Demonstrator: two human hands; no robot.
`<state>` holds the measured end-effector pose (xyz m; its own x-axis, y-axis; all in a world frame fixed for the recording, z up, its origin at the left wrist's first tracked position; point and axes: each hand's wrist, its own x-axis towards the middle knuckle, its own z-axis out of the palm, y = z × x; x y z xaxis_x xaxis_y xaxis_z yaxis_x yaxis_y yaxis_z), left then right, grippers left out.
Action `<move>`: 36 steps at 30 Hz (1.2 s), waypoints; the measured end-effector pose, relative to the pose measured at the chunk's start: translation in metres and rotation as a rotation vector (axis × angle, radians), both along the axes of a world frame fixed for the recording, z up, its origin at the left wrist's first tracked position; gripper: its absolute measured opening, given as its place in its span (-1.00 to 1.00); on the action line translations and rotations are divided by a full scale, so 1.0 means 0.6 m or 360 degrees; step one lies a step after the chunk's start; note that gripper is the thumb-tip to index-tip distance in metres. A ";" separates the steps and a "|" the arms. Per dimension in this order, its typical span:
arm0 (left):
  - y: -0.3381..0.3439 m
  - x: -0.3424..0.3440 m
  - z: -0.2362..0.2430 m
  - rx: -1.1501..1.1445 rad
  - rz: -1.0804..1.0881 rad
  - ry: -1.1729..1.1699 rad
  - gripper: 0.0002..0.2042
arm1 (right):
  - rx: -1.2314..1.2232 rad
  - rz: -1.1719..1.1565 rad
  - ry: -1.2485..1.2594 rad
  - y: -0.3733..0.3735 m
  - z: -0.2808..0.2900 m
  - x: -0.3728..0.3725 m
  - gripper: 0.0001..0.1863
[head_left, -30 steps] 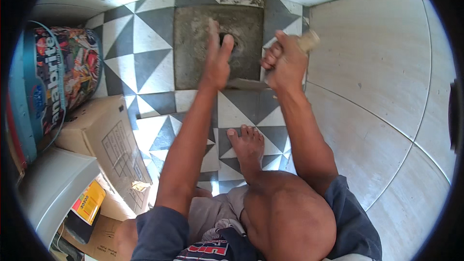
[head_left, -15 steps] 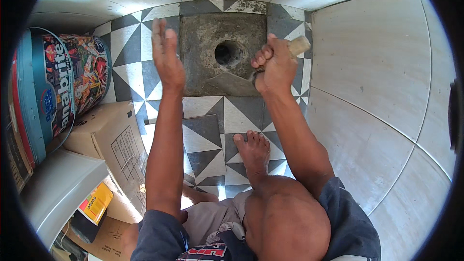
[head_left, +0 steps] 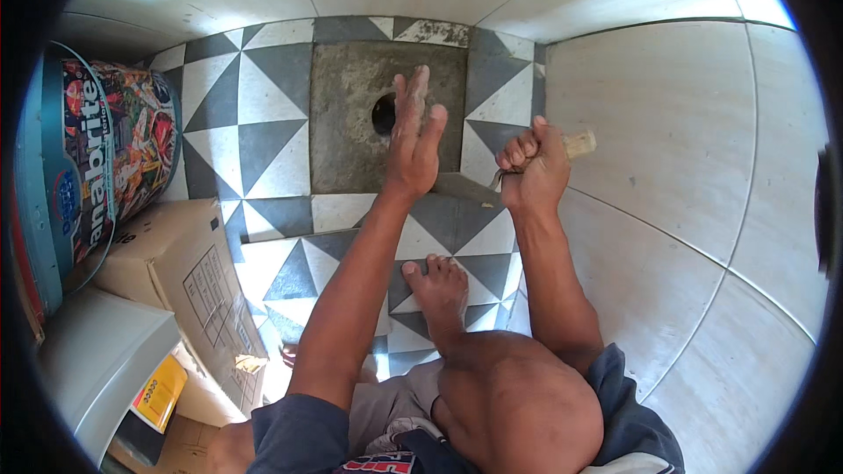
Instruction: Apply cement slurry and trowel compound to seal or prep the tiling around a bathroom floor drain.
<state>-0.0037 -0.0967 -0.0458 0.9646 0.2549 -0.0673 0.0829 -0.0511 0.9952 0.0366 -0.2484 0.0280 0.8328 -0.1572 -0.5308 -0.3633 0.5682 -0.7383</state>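
Observation:
My left hand (head_left: pixel 414 140) is open, fingers extended and coated with pale dust, over the square of rough grey concrete (head_left: pixel 344 161) at the back of the floor, partly covering its dark round hole (head_left: pixel 381 113). My right hand (head_left: pixel 536 162) grips the wooden handle (head_left: pixel 580 143) of a trowel at the right of the square. The trowel's dull metal blade (head_left: pixel 457 187) points left, along the square's front right edge, its far end behind my left hand.
Grey-and-white patterned tiles (head_left: pixel 206 158) surround the square, between tiled walls (head_left: pixel 650 140). Along the left stand a printed bucket (head_left: pixel 132 149), a cardboard box (head_left: pixel 189 290) and a silver-grey item (head_left: pixel 97 360) with a yellow thing (head_left: pixel 160 391) beneath. My bare foot (head_left: pixel 439 298) rests on the tiles.
My left hand swung out left, uncovering the hole, then came back right over the square. My right hand still holds the trowel and appears lower in view now.

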 end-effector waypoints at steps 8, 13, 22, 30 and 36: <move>0.075 0.006 -0.002 -0.0184 0.0146 -0.0102 -0.40 | -0.0229 -0.0001 -0.0033 0.039 0.023 0.018 -0.70; 0.091 -0.027 -0.155 0.0516 -0.0285 0.0150 -0.36 | -0.0196 0.0141 0.0007 0.061 0.030 0.014 -0.70; 0.045 0.033 0.016 -0.0016 -0.0035 -0.0254 -0.34 | -0.0191 -0.0019 0.0063 0.025 0.024 0.015 -0.71; 0.056 0.012 -0.046 -0.0365 0.0106 -0.0003 -0.38 | -0.0348 0.0228 0.0016 0.041 0.052 0.012 -0.70; 0.017 0.009 -0.001 -0.0036 0.0065 -0.0207 -0.40 | -0.0223 -0.0018 0.0011 -0.013 0.022 0.033 -0.78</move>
